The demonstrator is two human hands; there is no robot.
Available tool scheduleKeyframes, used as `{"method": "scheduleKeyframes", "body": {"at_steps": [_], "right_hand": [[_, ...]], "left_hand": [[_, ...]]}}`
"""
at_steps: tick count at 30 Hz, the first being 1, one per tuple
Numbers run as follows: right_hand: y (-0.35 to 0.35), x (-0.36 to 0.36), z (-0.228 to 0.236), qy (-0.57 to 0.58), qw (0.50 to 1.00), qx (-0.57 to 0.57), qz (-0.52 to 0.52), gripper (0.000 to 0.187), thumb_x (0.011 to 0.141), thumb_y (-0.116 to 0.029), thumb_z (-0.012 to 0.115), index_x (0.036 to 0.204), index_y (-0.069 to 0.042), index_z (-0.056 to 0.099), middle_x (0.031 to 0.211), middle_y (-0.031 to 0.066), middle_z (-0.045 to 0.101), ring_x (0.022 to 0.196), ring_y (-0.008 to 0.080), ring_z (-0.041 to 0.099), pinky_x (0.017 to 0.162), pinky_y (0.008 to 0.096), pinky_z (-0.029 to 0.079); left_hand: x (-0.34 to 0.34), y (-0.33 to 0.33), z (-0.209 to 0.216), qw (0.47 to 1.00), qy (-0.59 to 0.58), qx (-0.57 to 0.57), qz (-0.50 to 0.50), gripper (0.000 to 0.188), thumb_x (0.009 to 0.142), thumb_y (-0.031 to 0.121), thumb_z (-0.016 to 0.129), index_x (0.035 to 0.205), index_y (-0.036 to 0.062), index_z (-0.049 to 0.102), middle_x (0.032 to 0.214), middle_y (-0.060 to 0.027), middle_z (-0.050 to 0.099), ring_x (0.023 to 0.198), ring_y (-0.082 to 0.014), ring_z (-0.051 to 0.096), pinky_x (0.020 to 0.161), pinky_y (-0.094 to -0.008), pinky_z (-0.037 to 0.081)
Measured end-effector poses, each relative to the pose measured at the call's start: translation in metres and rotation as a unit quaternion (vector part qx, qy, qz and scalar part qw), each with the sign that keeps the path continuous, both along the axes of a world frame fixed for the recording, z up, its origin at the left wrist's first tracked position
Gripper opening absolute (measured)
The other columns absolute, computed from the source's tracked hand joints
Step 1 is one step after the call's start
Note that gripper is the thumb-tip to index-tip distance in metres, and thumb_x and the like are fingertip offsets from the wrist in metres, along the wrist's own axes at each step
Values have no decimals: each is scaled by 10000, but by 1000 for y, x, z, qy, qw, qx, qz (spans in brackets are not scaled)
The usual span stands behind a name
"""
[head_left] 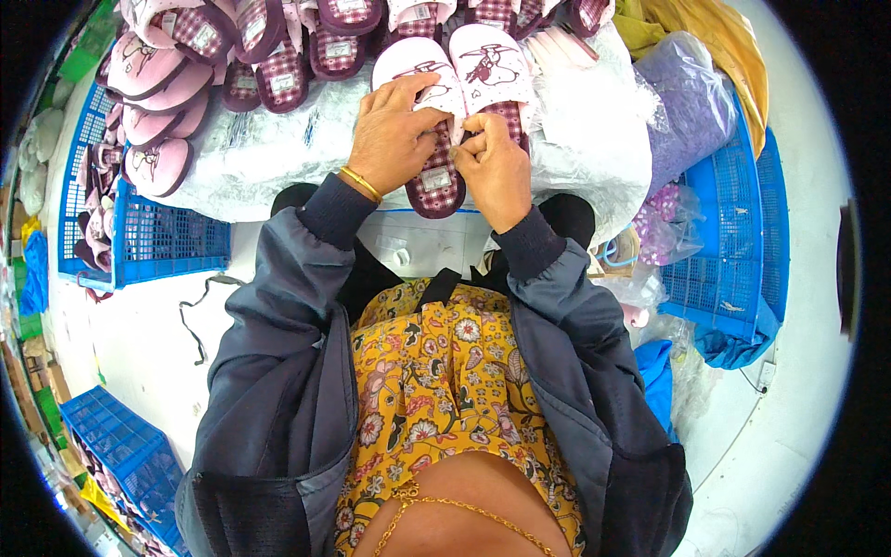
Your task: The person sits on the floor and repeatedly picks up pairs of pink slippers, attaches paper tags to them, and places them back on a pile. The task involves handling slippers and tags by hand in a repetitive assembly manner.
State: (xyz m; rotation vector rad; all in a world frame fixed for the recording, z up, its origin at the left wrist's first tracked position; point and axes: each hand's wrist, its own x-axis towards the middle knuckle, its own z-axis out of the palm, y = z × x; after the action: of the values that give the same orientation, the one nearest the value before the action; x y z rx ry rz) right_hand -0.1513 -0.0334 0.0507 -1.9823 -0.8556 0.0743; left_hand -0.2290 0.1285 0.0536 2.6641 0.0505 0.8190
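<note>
Hiding part of the pink slipper [435,190], the left hand [394,135] grasps its upper; the right hand [499,172] has fingers curled at its side, but whether they grip anything cannot be told. Slippers [345,11] along the top are cut off. The handled slipper, plaid-lined, dark-rimmed and labelled, lies at the plastic-covered table's [278,153] near edge.
</note>
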Motion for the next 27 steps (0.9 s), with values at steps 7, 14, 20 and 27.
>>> {"method": "scheduleKeyframes", "body": {"at_steps": [7, 14, 20, 27], "right_hand": [[5, 3, 0, -13, 999, -32, -4, 337, 773, -48, 725, 1048, -56, 529, 708, 90, 692, 680, 295, 686, 615, 412, 505], [4, 7, 0, 13, 999, -37, 14, 334, 778, -41, 710, 1052, -48, 520, 726, 107, 702, 699, 299, 696, 632, 405, 517], [4, 6, 3, 8, 999, -46, 12, 340, 776, -37, 709, 1051, -48, 509, 722, 108, 700, 694, 304, 693, 629, 410, 514], [12, -1, -1, -71, 996, -49, -19, 349, 766, -50, 730, 1041, -65, 515, 710, 102, 672, 687, 323, 673, 606, 431, 498]], "left_hand": [[1, 2, -4, 1000, -10, -16, -7, 282, 742, 83, 668, 1008, 144, 739, 1381, -62, 538, 1293, -293, 467, 1032, -435, 341], [0, 2, -3, 1000, -8, -22, -6, 268, 740, 95, 684, 998, 144, 735, 1364, -54, 543, 1273, -297, 476, 1033, -438, 343], [0, 2, -3, 1000, -16, -15, -3, 267, 737, 93, 687, 995, 141, 732, 1358, -52, 547, 1258, -301, 484, 1030, -436, 347], [1, 1, -2, 1000, -23, -18, -5, 238, 741, 100, 688, 973, 136, 729, 1336, -53, 566, 1225, -301, 502, 1008, -434, 362]]}}
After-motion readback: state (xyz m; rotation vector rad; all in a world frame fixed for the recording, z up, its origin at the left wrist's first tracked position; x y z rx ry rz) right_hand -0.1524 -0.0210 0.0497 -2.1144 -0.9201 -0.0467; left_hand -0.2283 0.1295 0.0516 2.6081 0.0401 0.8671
